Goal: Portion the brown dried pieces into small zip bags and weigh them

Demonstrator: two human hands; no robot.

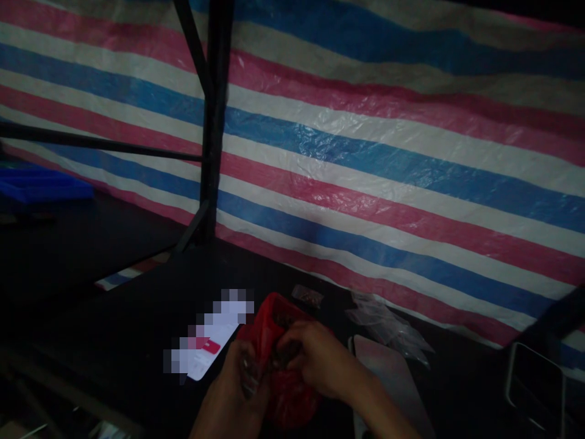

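A red plastic bag (pixel 295 405) sits open on the dark table, with small dark pieces (pixel 284 319) showing inside its mouth. At its left side is my left hand (pixel 235 387), closed around a small clear plastic bag (pixel 250 373) held against the red one. My right hand (pixel 315 356) reaches into the red bag's mouth from the right. Its fingers are curled among dark pieces, and dim light hides exactly what they grip. Behind the red bag lies a small clear packet (pixel 308 296) with tiny brownish pieces in it.
A lit phone (pixel 212 344) lies left of the red bag. Right of it are a flat silver-grey device (pixel 386 372), several clear plastic bags (pixel 388 323) and a dark-screened device (pixel 534 390). A blue tray (pixel 43 186) stands far left. Black frame posts (pixel 214 122) rise before striped sheeting (pixel 388 152).
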